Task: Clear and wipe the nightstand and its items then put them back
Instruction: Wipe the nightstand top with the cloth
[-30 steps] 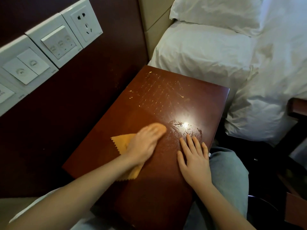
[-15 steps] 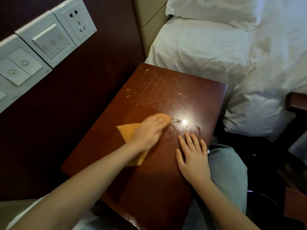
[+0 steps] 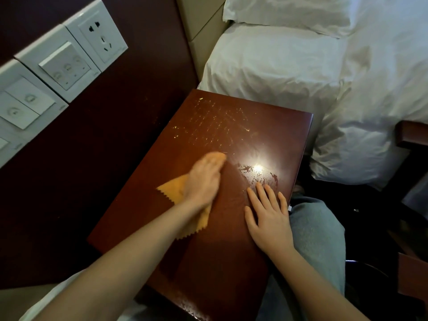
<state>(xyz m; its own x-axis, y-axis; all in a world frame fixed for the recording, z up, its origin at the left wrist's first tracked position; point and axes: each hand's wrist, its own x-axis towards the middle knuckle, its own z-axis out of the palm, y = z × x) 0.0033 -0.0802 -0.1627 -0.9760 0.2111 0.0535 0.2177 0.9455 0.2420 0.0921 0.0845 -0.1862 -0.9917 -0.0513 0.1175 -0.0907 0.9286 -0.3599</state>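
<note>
The dark red-brown nightstand (image 3: 243,126) has a bare glossy top with pale scratches at its far end and a worn patch under a light glare. An orange cloth (image 3: 172,189) with zigzag edges lies on the middle of the top. My left hand (image 3: 203,179) presses flat on the cloth, fingers together and blurred with motion. My right hand (image 3: 269,216) rests palm down on the top near its right edge, fingers spread, holding nothing.
A white bed (image 3: 301,72) with pillows borders the nightstand's far and right sides. White wall switches and a socket (image 3: 99,33) sit on the dark panel at the left. My jeans-clad knee (image 3: 317,230) is beside the right edge. Dark wooden furniture (image 3: 412,133) stands at far right.
My left hand has slid the cloth a little farther up the nightstand top. My right hand has stayed flat in the same spot.
</note>
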